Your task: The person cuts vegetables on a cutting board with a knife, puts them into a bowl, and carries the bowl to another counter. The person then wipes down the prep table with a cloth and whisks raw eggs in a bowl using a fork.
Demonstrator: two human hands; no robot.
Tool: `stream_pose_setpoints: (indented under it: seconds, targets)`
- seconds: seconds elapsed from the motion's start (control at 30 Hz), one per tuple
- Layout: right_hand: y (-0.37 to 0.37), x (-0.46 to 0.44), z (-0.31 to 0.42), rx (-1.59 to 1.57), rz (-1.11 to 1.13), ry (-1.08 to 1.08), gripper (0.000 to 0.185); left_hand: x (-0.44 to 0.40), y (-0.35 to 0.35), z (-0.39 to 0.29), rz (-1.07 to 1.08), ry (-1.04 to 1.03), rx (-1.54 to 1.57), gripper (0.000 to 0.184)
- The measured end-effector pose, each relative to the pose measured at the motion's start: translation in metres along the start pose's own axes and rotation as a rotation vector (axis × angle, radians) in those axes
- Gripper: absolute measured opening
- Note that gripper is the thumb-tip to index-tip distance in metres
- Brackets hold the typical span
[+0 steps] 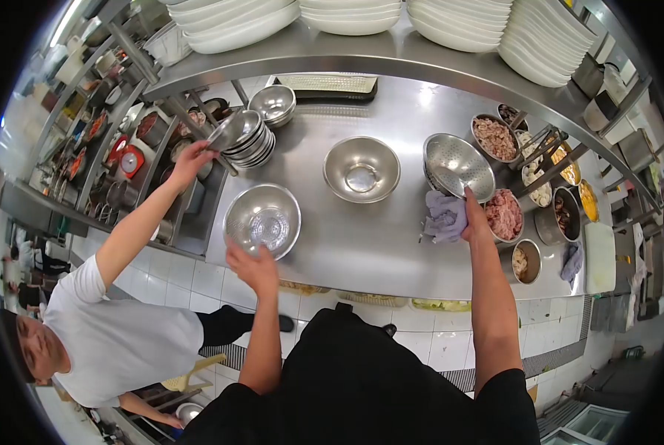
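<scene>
Stainless steel and perforated, a tilted colander [457,159] beside raw meat [505,215] seems clamped, with a lilac cloth [443,216], in the right hand [476,213]. The left hand [253,267], fingers parted, nears a mixing bowl [262,219]. Apparent step: handling the colander; moving it calls for steady grip.

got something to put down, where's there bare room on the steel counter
Bare counter lies in front of the middle bowl, between the left bowl and purple cloth. Another patch lies behind it, between the dark tray and the colander. Crowded: the right end, with food containers, and the back left, with stacked bowls.
</scene>
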State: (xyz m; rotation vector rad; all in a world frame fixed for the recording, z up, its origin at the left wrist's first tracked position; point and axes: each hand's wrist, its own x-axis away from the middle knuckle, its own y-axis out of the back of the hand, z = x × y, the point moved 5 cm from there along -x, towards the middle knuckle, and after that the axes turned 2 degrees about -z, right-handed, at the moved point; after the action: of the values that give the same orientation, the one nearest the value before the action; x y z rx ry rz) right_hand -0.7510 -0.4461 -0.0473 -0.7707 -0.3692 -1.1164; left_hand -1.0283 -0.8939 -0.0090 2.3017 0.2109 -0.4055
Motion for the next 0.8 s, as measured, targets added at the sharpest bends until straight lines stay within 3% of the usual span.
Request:
stream_pose_setpoints:
  seconds: [0.03,0.1,0.13,0.2,0.33,0.4,0.57,0.67,0.7,0.73,0.77,0.8]
  targets:
    - [0.001,0.012,0.002,0.004,0.007,-0.006,0.055,-0.007,-0.016,0.033,-0.006,0.005,-0.006,0.068]
    - [0.002,0.030,-0.006,0.064,0.163,-0.128,0.055,-0.017,-0.053,0.114,-0.130,0.314,0.179,0.062]
    - [0.010,0.037,-0.011,0.068,0.170,-0.131,0.055,-0.022,-0.047,0.126,-0.138,0.317,0.178,0.062]
    - [0.024,0.059,-0.025,0.021,0.326,-0.201,0.054,0.001,-0.075,0.149,0.455,1.036,0.695,0.055]
    - [0.072,0.111,-0.041,-0.103,0.273,-0.130,0.052,0.038,-0.038,0.070,0.576,0.928,0.815,0.048]
    - [0.095,0.131,-0.056,-0.176,0.246,-0.118,0.052,0.047,-0.051,0.009,0.669,0.734,1.062,0.046]
    - [0.107,0.167,-0.074,-0.237,0.190,-0.113,0.053,0.010,-0.151,-0.109,0.733,0.555,0.903,0.028]
    - [0.120,0.172,-0.061,-0.314,0.057,0.065,0.047,-0.004,-0.205,-0.120,0.757,0.523,0.839,0.027]
    - [0.129,0.170,-0.051,-0.138,-0.028,0.261,0.045,-0.013,-0.230,-0.104,0.750,0.519,0.776,0.028]
    - [0.133,0.170,-0.043,0.041,-0.114,0.452,0.044,-0.035,-0.293,-0.056,0.836,0.418,0.947,0.033]
    - [0.133,0.167,-0.044,0.032,-0.118,0.453,0.044,-0.029,-0.278,-0.073,0.841,0.410,0.943,0.033]
    - [0.133,0.166,-0.044,0.315,-0.229,0.489,0.046,-0.013,-0.238,-0.098,0.716,0.449,0.768,0.035]
